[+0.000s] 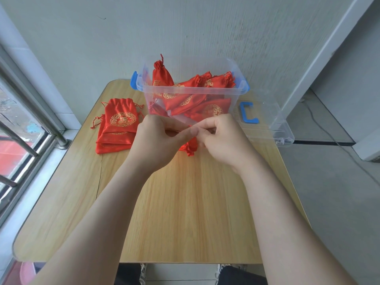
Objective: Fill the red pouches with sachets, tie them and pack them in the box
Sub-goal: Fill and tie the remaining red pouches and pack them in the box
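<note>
Step in hand: we judge this to be the tying. The small red satin pouch [190, 148] hangs between our hands with its neck gathered.
Left hand [158, 138]: fingers curled, thumb and forefinger pinching at the pouch's neck.
Right hand [224, 138]: also curled and pinching the same neck from the other side (the cord itself is too thin for us to make out).
Where the pouch is: held just above the light wooden table [185, 202], right in front of the clear plastic box with blue latches [234, 99].
Already packed: several tied red pouches with gold emblems [185, 99] lie in the box.
Still to fill: a stack of flat red pouches [119, 124] lies to the left of the box.
Sachets: we see none.
Next move: draw the knot snug, then lift the pouch over the near rim and drop it in.
</note>
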The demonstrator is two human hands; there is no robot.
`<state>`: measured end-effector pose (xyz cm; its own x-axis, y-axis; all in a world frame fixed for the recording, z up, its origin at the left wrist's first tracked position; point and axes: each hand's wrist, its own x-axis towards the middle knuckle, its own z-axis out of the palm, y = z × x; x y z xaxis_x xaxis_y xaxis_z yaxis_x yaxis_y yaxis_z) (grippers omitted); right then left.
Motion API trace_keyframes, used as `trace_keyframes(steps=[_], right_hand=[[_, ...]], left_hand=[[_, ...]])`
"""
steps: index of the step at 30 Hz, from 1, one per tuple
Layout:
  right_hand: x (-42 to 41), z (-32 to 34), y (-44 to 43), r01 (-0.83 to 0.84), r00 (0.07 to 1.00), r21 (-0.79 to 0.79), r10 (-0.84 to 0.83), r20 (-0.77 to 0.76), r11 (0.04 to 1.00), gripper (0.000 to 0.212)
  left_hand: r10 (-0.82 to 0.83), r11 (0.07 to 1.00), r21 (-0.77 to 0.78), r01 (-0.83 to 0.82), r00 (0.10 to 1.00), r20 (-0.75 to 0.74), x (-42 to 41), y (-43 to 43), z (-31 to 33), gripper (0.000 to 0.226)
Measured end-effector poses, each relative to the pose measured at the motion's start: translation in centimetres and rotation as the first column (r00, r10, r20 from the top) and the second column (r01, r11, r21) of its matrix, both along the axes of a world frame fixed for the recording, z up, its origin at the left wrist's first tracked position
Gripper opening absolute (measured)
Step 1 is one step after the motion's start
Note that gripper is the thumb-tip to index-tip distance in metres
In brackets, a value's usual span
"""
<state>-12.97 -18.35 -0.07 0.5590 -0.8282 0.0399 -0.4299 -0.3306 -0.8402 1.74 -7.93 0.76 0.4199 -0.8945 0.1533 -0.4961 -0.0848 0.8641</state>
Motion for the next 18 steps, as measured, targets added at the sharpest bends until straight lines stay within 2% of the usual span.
trace_keyframes(steps=[4, 7, 12, 18], right_hand=[[-0.1, -0.1, 0.1, -0.006, 1.000, 0.041, 0.006, -0.006, 0.999, 0.017], [-0.1, -0.1, 0.1, 0.013, 0.999, 0.020, -0.012, -0.042, 1.000, 0.014], [-0.5, -0.8, 0.0, 0.105, 0.972, -0.130, -0.129, -0.195, 0.986, 0.011], [-1.0, -2.1, -0.4, 0.187, 0.902, -0.117, -0.218, -0.373, 0.975, 0.014]], left_hand=[[0.011, 1.000, 0.017, -0.013, 0.991, 0.134, 0.5, -0.2, -0.4, 0.005], [0.065, 0.995, 0.063, -0.075, 0.988, 0.143, 0.4, -0.3, -0.7, 0.013], [0.163, 0.959, 0.224, -0.175, 0.984, 0.070, 0.8, -0.1, -1.2, 0.023], [0.183, 0.846, 0.463, -0.265, 0.959, 0.215, 1.9, 0.7, -1.8, 0.042]])
